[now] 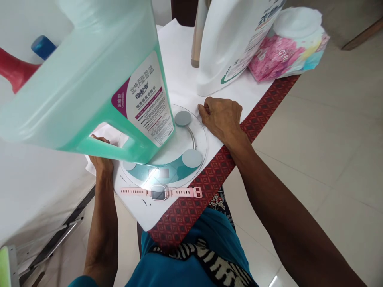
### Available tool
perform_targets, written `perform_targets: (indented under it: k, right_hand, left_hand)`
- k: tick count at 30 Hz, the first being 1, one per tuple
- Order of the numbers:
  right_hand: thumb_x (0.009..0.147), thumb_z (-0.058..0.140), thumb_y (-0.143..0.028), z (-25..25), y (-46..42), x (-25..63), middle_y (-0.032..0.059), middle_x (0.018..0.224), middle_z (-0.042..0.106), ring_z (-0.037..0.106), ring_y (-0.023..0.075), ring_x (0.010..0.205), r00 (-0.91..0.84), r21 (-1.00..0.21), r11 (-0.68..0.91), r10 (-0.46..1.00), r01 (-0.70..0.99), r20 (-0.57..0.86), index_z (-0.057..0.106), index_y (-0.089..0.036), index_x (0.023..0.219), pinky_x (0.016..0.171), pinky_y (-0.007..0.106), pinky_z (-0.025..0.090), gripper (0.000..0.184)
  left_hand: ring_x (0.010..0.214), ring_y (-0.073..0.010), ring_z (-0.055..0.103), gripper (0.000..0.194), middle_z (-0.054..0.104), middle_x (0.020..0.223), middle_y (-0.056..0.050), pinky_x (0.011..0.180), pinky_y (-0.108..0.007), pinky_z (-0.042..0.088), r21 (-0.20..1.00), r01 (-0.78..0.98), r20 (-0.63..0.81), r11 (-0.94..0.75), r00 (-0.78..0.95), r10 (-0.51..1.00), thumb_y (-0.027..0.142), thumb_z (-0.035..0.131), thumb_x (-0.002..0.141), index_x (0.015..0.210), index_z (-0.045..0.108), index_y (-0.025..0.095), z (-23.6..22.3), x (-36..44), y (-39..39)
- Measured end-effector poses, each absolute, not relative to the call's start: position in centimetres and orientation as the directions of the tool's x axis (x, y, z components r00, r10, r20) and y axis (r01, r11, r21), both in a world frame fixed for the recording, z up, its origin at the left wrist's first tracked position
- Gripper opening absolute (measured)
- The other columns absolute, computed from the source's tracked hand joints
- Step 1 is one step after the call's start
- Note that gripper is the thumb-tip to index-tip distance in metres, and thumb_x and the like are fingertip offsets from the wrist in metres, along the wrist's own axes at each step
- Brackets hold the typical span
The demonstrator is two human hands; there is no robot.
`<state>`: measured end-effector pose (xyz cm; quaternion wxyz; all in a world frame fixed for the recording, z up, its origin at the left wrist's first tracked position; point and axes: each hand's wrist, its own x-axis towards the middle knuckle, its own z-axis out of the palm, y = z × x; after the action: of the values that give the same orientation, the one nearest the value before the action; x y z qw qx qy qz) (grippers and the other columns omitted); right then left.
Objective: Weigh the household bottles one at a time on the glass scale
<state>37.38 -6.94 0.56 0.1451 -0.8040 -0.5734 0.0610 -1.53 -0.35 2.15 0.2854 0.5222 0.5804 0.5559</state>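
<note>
A large translucent jug of green liquid (89,83) with a white and purple label stands tilted in view on a round glass scale (179,171). My left hand (103,161) is behind the jug's lower edge, beside the scale. A few knuckles show through the jug's handle opening, but the fingers are mostly hidden. With its fingers curled in, my right hand (221,115) rests on the white sheet (179,48) at the scale's right side, and nothing shows in it. In front of the scale lies a pink smartwatch (158,193), its strap stretched out flat.
Behind my right hand stand a white detergent bottle (221,52) and a pink flowered wipes pack (287,52). A red patterned cloth (206,183) runs along the near table edge. At far left are a red object (18,69) and a blue cap (42,47).
</note>
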Motion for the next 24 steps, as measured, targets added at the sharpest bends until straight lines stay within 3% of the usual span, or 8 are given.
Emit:
perform_targets:
  k: [4, 8, 11, 13, 15, 17, 24]
  right_hand:
    - [0.12, 0.039, -0.039, 1.9, -7.0, 36.9, 0.023, 0.118, 0.081, 0.072, 0.0371, 0.105, 0.343, -0.3, -0.321, 0.939, 0.898, 0.024, 0.077, -0.014, 0.132, 0.086, 0.042, 0.045, 0.048]
    - [0.12, 0.039, -0.035, 3.1, -7.1, 36.6, 0.0219, 0.125, 0.083, 0.074, 0.0355, 0.108, 0.347, -0.282, -0.335, 0.938, 0.899, -0.009, 0.077, -0.014, 0.135, 0.081, 0.038, 0.04, 0.046]
    - [0.121, 0.038, -0.034, 3.6, -7.2, 36.5, 0.02, 0.13, 0.084, 0.077, 0.0343, 0.114, 0.335, -0.282, -0.329, 0.942, 0.901, -0.029, 0.077, -0.015, 0.138, 0.079, 0.037, 0.039, 0.046]
    - [0.123, 0.036, -0.034, 3.9, -7.2, 36.6, 0.0192, 0.131, 0.084, 0.078, 0.0336, 0.118, 0.319, -0.292, -0.315, 0.947, 0.903, -0.035, 0.076, -0.016, 0.14, 0.079, 0.037, 0.04, 0.047]
    - [0.123, 0.036, -0.035, 4.0, -7.3, 36.7, 0.0188, 0.133, 0.084, 0.079, 0.0333, 0.121, 0.304, -0.305, -0.3, 0.952, 0.904, -0.034, 0.076, -0.017, 0.14, 0.081, 0.037, 0.042, 0.047]
    - [0.124, 0.036, -0.035, 4.1, -7.3, 36.7, 0.0185, 0.133, 0.084, 0.08, 0.0329, 0.123, 0.295, -0.32, -0.291, 0.955, 0.902, -0.036, 0.076, -0.017, 0.14, 0.081, 0.037, 0.044, 0.046]
    - [0.124, 0.035, -0.03, 4.0, -7.2, 36.8, 0.0178, 0.129, 0.085, 0.082, 0.0313, 0.122, 0.276, -0.341, -0.266, 0.961, 0.902, -0.02, 0.076, -0.016, 0.137, 0.082, 0.037, 0.047, 0.046]
  left_hand:
    - [0.06, -0.0169, 0.052, 0.058, 0.055, 0.064, 0.0, 0.063, -0.031, 0.048, 0.933, 0.164, 0.35, -0.319, -0.218, 0.911, 0.078, 0.068, 0.092, 0.076, 0.06, 0.022, 4.8, 1.1, -1.3]
    - [0.061, -0.0255, 0.065, 0.083, 0.061, 0.06, -0.008, 0.067, -0.042, 0.056, 0.786, 0.085, 0.619, -0.613, -0.123, 0.776, 0.092, 0.043, 0.098, 0.06, 0.067, 0.023, 9.1, 5.1, -3.9]
    - [0.058, -0.0269, 0.065, 0.08, 0.061, 0.059, -0.006, 0.058, -0.042, 0.056, 0.835, 0.065, 0.55, -0.547, -0.043, 0.834, 0.097, 0.063, 0.091, 0.061, 0.069, 0.024, 11.5, 7.5, -6.2]
    - [0.044, -0.019, 0.048, 0.077, 0.048, 0.051, 0.0, 0.044, -0.034, 0.04, 0.881, 0.049, 0.473, -0.471, -0.047, 0.88, 0.093, 0.086, 0.078, 0.057, 0.059, 0.024, 12.4, 8.7, -7.1]
    - [0.037, -0.0116, 0.03, 0.087, 0.032, 0.045, 0.005, 0.038, -0.029, 0.023, 0.89, 0.017, 0.455, -0.456, -0.131, 0.881, 0.09, 0.097, 0.065, 0.053, 0.045, 0.022, 13.1, 9.7, -7.2]
    - [0.037, -0.0084, 0.025, 0.093, 0.029, 0.048, 0.006, 0.037, -0.027, 0.016, 0.89, 0.006, 0.446, -0.456, -0.224, 0.867, 0.09, 0.1, 0.06, 0.052, 0.039, 0.021, 13.9, 10.5, -6.5]
    - [0.042, -0.0069, 0.03, 0.094, 0.031, 0.051, 0.009, 0.036, -0.024, 0.02, 0.858, -0.064, 0.467, -0.509, -0.314, 0.827, 0.092, 0.101, 0.053, 0.057, 0.036, 0.024, 15.7, 14.8, 1.1]
